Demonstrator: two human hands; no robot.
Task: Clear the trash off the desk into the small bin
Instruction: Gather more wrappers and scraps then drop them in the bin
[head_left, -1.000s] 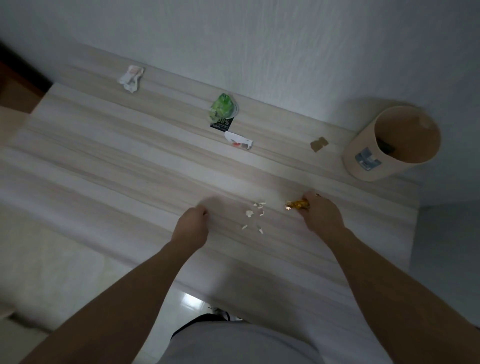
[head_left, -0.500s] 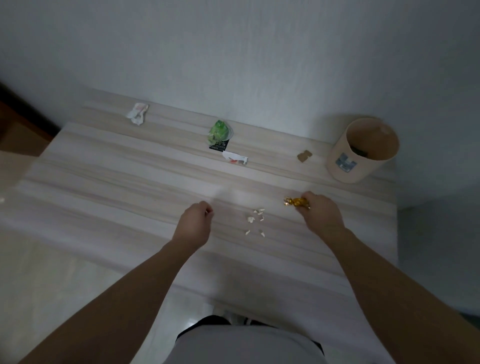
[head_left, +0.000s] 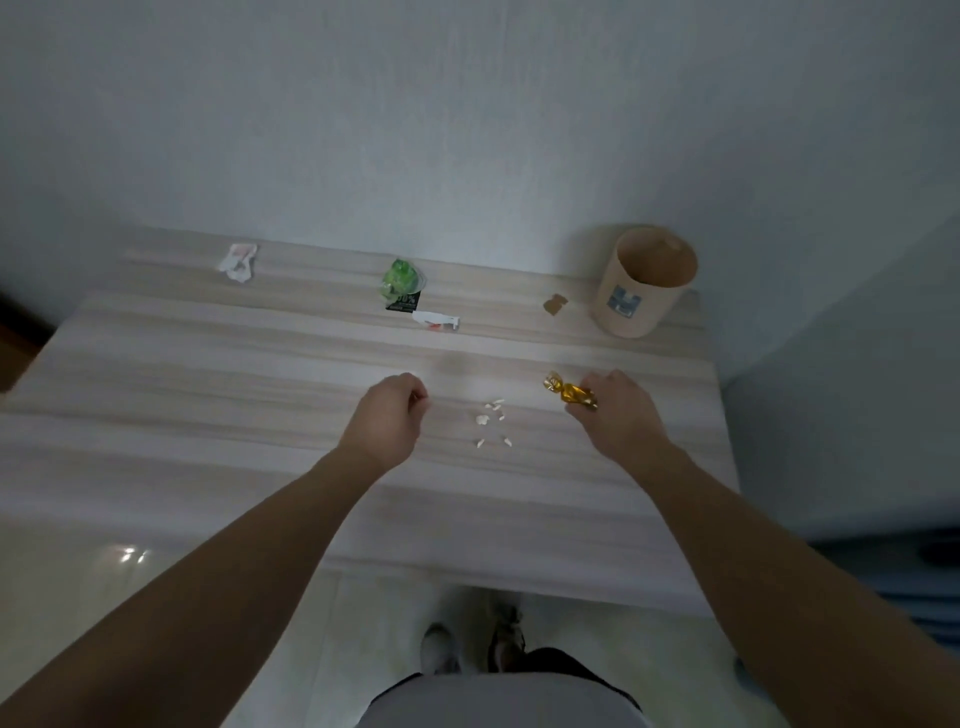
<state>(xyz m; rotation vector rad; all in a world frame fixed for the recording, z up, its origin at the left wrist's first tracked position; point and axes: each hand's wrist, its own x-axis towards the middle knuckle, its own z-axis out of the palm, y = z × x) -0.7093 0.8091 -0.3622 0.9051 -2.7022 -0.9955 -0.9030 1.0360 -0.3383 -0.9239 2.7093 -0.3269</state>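
My right hand (head_left: 615, 413) pinches a gold foil wrapper (head_left: 569, 391) just above the desk (head_left: 208, 374), right of centre. My left hand (head_left: 387, 415) hovers over the middle of the desk with its fingers curled and nothing in it. Between the hands lie several small white scraps (head_left: 491, 421). The small beige bin (head_left: 641, 283) stands upright at the far right corner. A brown scrap (head_left: 554, 304) lies just left of the bin. A green wrapper (head_left: 400, 283) and a white torn packet (head_left: 436, 320) lie at the far middle, and a crumpled white tissue (head_left: 239, 262) at the far left.
The desk stands against a pale wall. Its right edge runs close past the bin and its near edge is in front of my feet (head_left: 467, 644) on a light tiled floor.
The view has pulled back and tilted up. My right hand has lifted the gold wrapper slightly off the desk. My left hand has risen a little from the desk.
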